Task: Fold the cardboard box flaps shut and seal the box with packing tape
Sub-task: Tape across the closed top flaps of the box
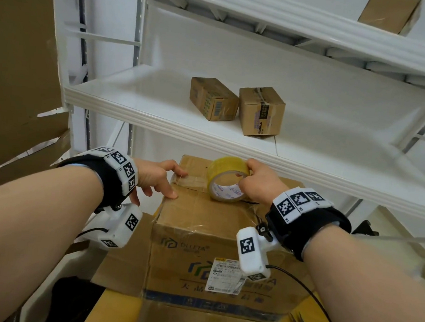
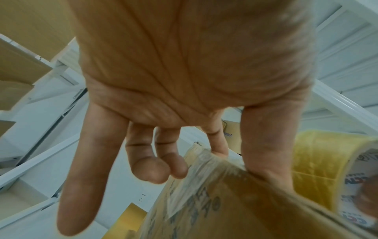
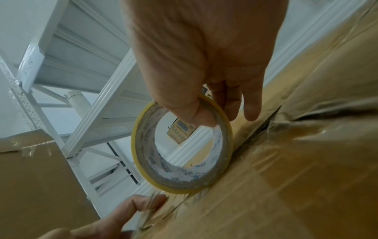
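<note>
A brown cardboard box with its top flaps folded down stands in front of me. My right hand grips a yellow roll of packing tape upright on the box top, thumb inside the core, over the middle seam. A strip of clear tape runs from the roll to the box's left edge. There my left hand presses it down with thumb and index finger. In the left wrist view the thumb lies on the box next to the roll.
A white metal shelf runs just behind the box, with two small taped cartons on it. An open box lies below in the foreground. Large cardboard sheets lean at the left.
</note>
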{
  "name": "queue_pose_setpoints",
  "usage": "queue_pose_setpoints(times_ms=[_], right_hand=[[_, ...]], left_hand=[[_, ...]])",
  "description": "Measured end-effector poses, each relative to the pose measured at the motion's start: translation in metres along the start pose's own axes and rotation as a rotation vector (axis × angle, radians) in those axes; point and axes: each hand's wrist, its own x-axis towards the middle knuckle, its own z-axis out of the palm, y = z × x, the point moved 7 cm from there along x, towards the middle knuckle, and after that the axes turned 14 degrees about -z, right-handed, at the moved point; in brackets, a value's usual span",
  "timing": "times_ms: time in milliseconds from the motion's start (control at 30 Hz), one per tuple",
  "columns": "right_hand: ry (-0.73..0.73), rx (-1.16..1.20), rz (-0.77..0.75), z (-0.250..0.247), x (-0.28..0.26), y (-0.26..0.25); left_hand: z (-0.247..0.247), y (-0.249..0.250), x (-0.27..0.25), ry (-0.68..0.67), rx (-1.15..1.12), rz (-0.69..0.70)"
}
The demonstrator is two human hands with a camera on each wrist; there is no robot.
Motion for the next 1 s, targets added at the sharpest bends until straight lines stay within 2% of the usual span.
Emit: queue_pose_setpoints(times_ms=[333,633,1000], right_hand=[[-0.012,-0.027,-0.035,-0.001,0.0,-0.001],[-0.015,-0.017,-0.039,-0.001,0.001,0.002],[0.042,0.032,-0.037,-0.005,0.002,-0.001]], left_hand=[[-0.002,0.006,0.008,0.068,-0.024,-0.003],[-0.003,0.014,0.015,0.182,0.076,0.002],[-0.004,0.011,0.013,0.131,-0.024,-0.009]])
